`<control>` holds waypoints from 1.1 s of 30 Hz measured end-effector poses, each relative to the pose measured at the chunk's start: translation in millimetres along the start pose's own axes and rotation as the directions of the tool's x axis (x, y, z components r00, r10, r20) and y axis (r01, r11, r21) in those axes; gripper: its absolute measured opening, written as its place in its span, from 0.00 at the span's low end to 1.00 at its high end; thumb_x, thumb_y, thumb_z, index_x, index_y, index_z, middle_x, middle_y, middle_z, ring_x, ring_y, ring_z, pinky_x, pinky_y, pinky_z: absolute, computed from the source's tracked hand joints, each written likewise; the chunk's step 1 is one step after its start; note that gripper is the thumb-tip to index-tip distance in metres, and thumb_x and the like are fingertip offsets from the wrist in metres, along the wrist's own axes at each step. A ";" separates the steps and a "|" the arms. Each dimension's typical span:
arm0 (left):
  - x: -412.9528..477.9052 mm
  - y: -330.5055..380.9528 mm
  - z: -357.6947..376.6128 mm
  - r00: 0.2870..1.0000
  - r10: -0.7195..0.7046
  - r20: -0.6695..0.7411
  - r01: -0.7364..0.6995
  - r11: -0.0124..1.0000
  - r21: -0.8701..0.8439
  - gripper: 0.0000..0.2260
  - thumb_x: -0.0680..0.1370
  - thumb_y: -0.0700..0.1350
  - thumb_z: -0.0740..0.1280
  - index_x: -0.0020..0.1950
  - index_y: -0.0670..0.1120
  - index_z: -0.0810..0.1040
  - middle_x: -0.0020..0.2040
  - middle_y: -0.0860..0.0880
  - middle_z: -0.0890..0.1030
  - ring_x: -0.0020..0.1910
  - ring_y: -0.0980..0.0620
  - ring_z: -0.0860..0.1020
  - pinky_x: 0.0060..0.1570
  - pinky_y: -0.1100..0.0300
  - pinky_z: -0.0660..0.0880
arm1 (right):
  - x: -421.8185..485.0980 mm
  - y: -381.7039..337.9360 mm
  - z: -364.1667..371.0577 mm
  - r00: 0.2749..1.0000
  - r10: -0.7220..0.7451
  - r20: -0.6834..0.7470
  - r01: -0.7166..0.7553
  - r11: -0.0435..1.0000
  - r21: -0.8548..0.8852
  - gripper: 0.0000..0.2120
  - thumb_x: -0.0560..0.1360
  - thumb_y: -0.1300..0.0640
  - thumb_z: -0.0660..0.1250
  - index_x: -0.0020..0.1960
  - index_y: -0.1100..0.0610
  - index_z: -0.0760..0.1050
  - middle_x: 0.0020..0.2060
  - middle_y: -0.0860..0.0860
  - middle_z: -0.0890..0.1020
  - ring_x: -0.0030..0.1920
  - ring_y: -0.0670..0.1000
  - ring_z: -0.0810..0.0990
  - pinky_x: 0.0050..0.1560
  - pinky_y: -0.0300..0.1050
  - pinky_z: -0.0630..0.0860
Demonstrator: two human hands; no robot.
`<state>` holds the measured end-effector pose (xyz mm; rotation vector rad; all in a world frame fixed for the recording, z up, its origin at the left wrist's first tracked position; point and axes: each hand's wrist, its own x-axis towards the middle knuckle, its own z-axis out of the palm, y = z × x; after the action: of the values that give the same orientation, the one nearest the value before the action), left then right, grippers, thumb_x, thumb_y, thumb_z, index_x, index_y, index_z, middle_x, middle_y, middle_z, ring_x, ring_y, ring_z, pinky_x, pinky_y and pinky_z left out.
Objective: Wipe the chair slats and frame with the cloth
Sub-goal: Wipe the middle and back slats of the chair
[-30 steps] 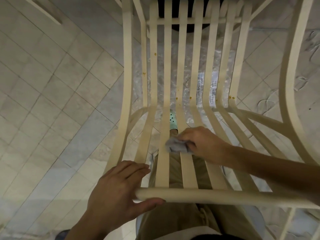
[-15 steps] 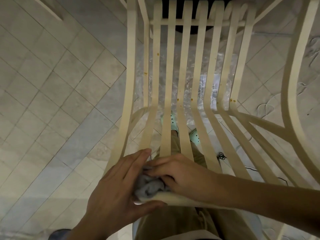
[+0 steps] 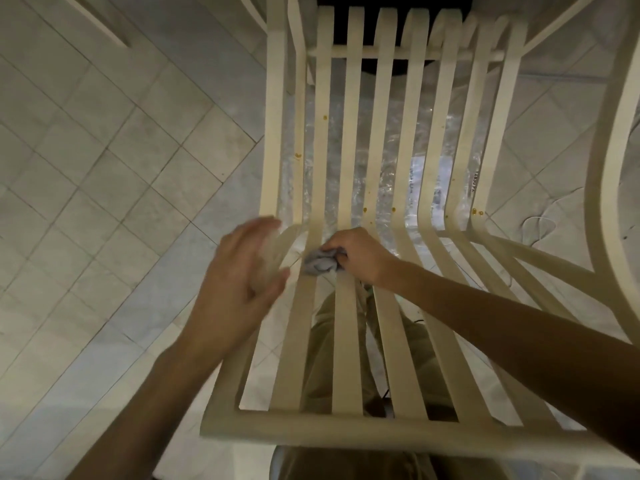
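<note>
Mid-frame, our right hand (image 3: 356,254) has its fingers clamped on the cloth (image 3: 320,263) over a slat (image 3: 320,161). The left hand (image 3: 242,271) has its fingers apart. Orange specks (image 3: 325,117) higher up suggest much remains.

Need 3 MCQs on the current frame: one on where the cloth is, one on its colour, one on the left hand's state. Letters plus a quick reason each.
1. Where is the cloth?
A) on the floor
B) on the seat slats, near their bend
C) over the top of the backrest

2. What colour is the cloth?
A) red
B) green
C) grey

3. What is the left hand doing?
A) gripping the cloth
B) open, holding nothing
C) out of view

Answers:
1 B: the right hand grips it bunched against the slats.
2 C: it reads pale grey against the cream slats.
3 B: its fingers are straight and hold nothing, though blurred.
</note>
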<state>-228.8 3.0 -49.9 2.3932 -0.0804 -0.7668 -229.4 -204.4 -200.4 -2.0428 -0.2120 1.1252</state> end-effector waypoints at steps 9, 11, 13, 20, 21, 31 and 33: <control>63.6 9.8 35.8 0.977 0.197 0.086 -0.206 0.973 0.101 0.25 0.78 0.43 0.64 0.75 0.44 0.64 0.74 0.46 0.66 0.71 0.48 0.67 0.68 0.55 0.67 | 7.2 40.1 -10.5 0.998 0.053 -0.039 -0.060 0.976 -0.209 0.09 0.74 0.63 0.67 0.52 0.59 0.82 0.47 0.58 0.76 0.45 0.58 0.77 0.48 0.52 0.75; 73.6 16.6 54.5 0.949 0.088 0.301 -0.111 0.992 0.060 0.20 0.79 0.47 0.63 0.71 0.46 0.69 0.67 0.47 0.73 0.65 0.48 0.72 0.62 0.55 0.70 | 10.0 52.5 -20.5 0.994 0.077 -0.082 -0.093 0.971 -0.220 0.09 0.72 0.62 0.68 0.52 0.59 0.82 0.47 0.57 0.76 0.44 0.58 0.77 0.49 0.54 0.76; 92.3 18.2 82.1 0.859 -0.058 0.509 -0.020 0.989 0.147 0.17 0.80 0.52 0.61 0.65 0.46 0.73 0.61 0.45 0.76 0.58 0.46 0.75 0.54 0.55 0.72 | 15.3 67.9 -35.1 0.982 0.110 -0.155 -0.145 0.960 -0.240 0.10 0.74 0.60 0.67 0.53 0.59 0.82 0.49 0.58 0.75 0.45 0.57 0.77 0.49 0.53 0.76; 121.9 32.3 150.9 0.661 -0.274 0.699 0.003 0.932 0.363 0.24 0.77 0.63 0.59 0.61 0.45 0.75 0.59 0.46 0.76 0.57 0.47 0.74 0.47 0.57 0.69 | 68.5 104.6 -63.5 0.938 0.080 -0.337 -0.189 0.933 -0.305 0.11 0.75 0.60 0.63 0.54 0.57 0.81 0.48 0.58 0.73 0.45 0.59 0.78 0.48 0.50 0.76; 120.6 33.4 155.7 0.652 -0.299 0.697 0.028 0.928 0.372 0.27 0.76 0.65 0.59 0.65 0.46 0.73 0.63 0.45 0.74 0.60 0.46 0.73 0.49 0.56 0.68 | 75.1 108.1 -61.7 0.943 0.084 -0.321 -0.191 0.929 -0.318 0.11 0.76 0.60 0.63 0.55 0.56 0.81 0.50 0.58 0.74 0.46 0.59 0.78 0.49 0.49 0.75; 117.9 13.3 149.2 0.527 -0.299 0.796 0.014 0.939 0.343 0.43 0.73 0.72 0.55 0.79 0.47 0.52 0.80 0.46 0.47 0.78 0.46 0.48 0.74 0.46 0.57 | 68.8 110.5 -27.6 0.993 0.113 -0.018 -0.110 0.902 -0.417 0.07 0.75 0.57 0.66 0.49 0.58 0.81 0.44 0.55 0.77 0.47 0.56 0.79 0.47 0.44 0.73; 116.3 15.1 148.0 0.523 -0.304 0.796 0.003 0.935 0.355 0.41 0.75 0.71 0.53 0.79 0.48 0.47 0.80 0.46 0.41 0.78 0.47 0.42 0.75 0.46 0.51 | 77.5 104.9 -46.0 0.987 0.148 0.054 -0.108 0.886 -0.452 0.08 0.75 0.58 0.65 0.51 0.58 0.81 0.48 0.56 0.80 0.49 0.56 0.80 0.48 0.44 0.72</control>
<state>-210.9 -116.5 -195.1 2.0583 -0.4137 -2.1104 -169.7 -264.3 -309.9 -2.4432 -0.4180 1.3448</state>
